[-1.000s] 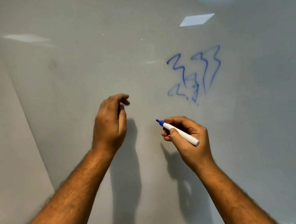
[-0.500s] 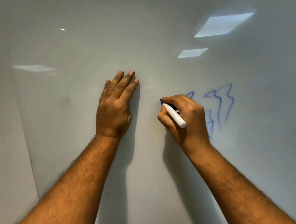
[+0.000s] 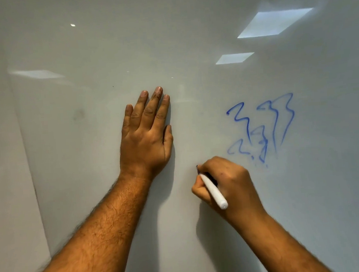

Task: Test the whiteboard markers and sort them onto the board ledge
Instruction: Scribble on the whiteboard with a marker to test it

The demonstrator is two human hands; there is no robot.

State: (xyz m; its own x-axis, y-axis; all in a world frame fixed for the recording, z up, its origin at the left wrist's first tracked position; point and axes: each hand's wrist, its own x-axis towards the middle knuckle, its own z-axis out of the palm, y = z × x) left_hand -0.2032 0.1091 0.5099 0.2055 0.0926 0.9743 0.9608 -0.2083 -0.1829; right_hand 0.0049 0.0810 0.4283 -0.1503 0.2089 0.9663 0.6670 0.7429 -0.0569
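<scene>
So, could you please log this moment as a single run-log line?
left hand: flat on glossy whiteboard | right hand: grips white blue-tipped marker, tip at board | blue scribbles: right of hands

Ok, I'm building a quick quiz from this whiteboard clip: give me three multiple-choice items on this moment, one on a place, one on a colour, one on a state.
1. Where do the scribbles lie relative to the right hand?
A. Above it and to its right
B. Below it
C. Under the left hand

2. What colour is the ink on the whiteboard?
A. Red
B. Green
C. Blue

3. What is the left hand doing?
A. Holding a cap
B. Lying flat on the board, fingers straight
C. Pinching a marker

Answers:
1 A: the marks sit higher on the board, past the right knuckles.
2 C: every stroke is blue.
3 B: its palm and straight fingers lie against the board, while the marker is in the right hand's grip.
</scene>
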